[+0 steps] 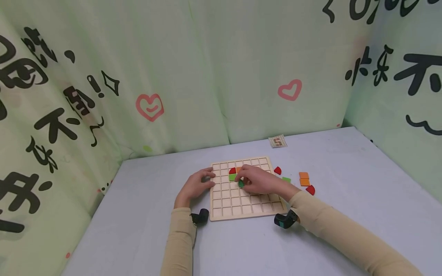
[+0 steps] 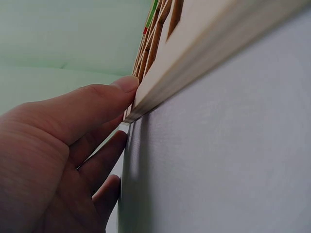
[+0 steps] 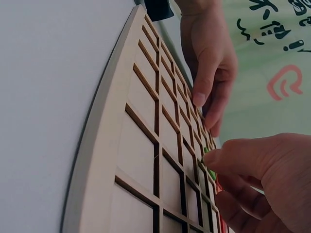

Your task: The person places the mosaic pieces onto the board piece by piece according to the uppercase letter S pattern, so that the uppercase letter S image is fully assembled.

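A square wooden grid board (image 1: 228,209) lies on the table. My left hand (image 1: 197,186) rests at its left edge, thumb and fingers spread along the side; in the left wrist view, the thumb of that hand (image 2: 73,126) touches the board's rim. Over the grid, my right hand (image 1: 257,179) pinches a small dark green piece (image 1: 241,184) between thumb and fingers, low over the cells. Just behind it, a light green square (image 1: 232,177), a red quarter-circle (image 1: 232,170) and an orange piece (image 1: 238,169) sit in cells. The right hand partly hides the grid.
Right of the board lie two orange squares (image 1: 304,178), a red quarter-circle (image 1: 310,189), another red piece (image 1: 277,170) and a light green piece (image 1: 286,179). A small patterned card (image 1: 277,141) is at the table's back edge, before a printed curtain (image 1: 193,76).
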Demonstrator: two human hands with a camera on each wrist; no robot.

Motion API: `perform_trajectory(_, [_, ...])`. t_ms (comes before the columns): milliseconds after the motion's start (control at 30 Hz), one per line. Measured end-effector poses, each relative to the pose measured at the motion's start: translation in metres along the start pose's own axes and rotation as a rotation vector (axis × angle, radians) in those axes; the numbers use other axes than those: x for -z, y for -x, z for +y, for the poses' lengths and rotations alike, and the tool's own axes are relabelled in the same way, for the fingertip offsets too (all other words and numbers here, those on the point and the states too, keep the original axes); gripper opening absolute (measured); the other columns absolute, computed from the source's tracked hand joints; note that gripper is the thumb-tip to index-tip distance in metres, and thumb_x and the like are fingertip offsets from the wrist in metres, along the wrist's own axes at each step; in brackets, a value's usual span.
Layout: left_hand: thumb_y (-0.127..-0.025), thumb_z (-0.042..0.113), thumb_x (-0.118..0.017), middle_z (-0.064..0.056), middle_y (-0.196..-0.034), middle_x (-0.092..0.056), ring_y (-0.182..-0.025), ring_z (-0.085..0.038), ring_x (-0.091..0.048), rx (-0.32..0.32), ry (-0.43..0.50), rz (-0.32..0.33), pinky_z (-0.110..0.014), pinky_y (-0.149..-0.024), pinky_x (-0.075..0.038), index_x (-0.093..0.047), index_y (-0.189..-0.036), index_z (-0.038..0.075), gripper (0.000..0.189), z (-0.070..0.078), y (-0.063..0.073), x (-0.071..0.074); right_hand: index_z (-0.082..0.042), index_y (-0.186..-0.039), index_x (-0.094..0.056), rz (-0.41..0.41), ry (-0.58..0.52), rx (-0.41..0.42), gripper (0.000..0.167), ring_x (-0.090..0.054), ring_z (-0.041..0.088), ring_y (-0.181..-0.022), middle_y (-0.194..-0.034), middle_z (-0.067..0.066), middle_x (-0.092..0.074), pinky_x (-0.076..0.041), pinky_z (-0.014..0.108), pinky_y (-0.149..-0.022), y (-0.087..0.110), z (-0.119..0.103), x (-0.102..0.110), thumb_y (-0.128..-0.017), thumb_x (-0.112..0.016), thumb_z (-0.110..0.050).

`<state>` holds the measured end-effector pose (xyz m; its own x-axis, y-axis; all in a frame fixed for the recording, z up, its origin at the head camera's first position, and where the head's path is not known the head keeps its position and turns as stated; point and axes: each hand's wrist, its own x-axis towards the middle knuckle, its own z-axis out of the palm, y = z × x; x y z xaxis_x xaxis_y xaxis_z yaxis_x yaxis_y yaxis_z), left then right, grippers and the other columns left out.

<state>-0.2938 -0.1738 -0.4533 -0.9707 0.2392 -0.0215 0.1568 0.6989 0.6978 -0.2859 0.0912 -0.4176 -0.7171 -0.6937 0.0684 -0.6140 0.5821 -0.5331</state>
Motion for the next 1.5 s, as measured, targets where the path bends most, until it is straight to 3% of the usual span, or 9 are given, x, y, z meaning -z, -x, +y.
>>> perform_trajectory(333, [-0.092, 0.013, -0.071, -0.007, -0.153, -0.05, -0.147, -0.031, -0.038, -0.021, 0.0, 0.006, -0.049, -0.122, -0.03, -0.07, -0.12, 0.005, 0.03, 0.0, 0.0, 0.002, -0.004, -0.114, -0.07, -0.002, 0.033, 0.044, 0.028, -0.058, 0.016, -0.09, -0.113, 0.007, -0.059, -0.053, 0.029, -0.081, -0.013, -0.004, -0.005, -0.088, -0.062, 0.004])
perform_trajectory(600, [-0.092, 0.013, -0.071, -0.008, -0.153, -0.05, -0.147, -0.032, -0.038, -0.036, -0.005, 0.001, -0.049, -0.122, -0.03, -0.07, -0.121, 0.004, 0.031, 0.001, 0.001, 0.003, -0.005, -0.115, -0.071, -0.029, 0.12, 0.039, 0.032, -0.061, 0.024, -0.11, -0.12, 0.009, -0.059, -0.054, 0.039, -0.098, -0.021, -0.012, -0.011, -0.089, -0.059, 0.009])
perform_trajectory(733, [-0.092, 0.013, -0.071, -0.009, -0.152, -0.051, -0.146, -0.033, -0.039, -0.037, -0.008, 0.006, -0.05, -0.121, -0.031, -0.07, -0.12, 0.003, 0.03, 0.0, 0.001, 0.003, -0.006, -0.115, -0.07, -0.06, 0.138, 0.051, 0.03, -0.06, 0.024, -0.111, -0.119, 0.009, -0.061, -0.053, 0.04, -0.1, -0.023, -0.015, -0.011, -0.09, -0.061, 0.007])
perform_trajectory(867, [-0.092, 0.013, -0.071, -0.009, -0.152, -0.051, -0.146, -0.033, -0.039, -0.034, -0.001, 0.011, -0.05, -0.121, -0.031, -0.07, -0.12, 0.004, 0.029, -0.001, 0.001, 0.002, -0.005, -0.115, -0.071, -0.077, 0.14, 0.081, 0.029, -0.06, 0.025, -0.111, -0.117, 0.007, -0.065, -0.05, 0.042, -0.103, -0.024, -0.015, -0.013, -0.089, -0.063, 0.005])
perform_trajectory(1500, [-0.092, 0.013, -0.071, -0.01, -0.152, -0.051, -0.146, -0.033, -0.04, -0.045, -0.005, 0.009, -0.05, -0.121, -0.031, -0.07, -0.12, 0.003, 0.031, 0.0, 0.001, 0.001, -0.006, -0.116, -0.071, -0.072, 0.09, 0.078, 0.028, -0.06, 0.022, -0.109, -0.116, 0.005, -0.067, -0.051, 0.041, -0.102, -0.025, -0.008, -0.013, -0.091, -0.065, 0.002])
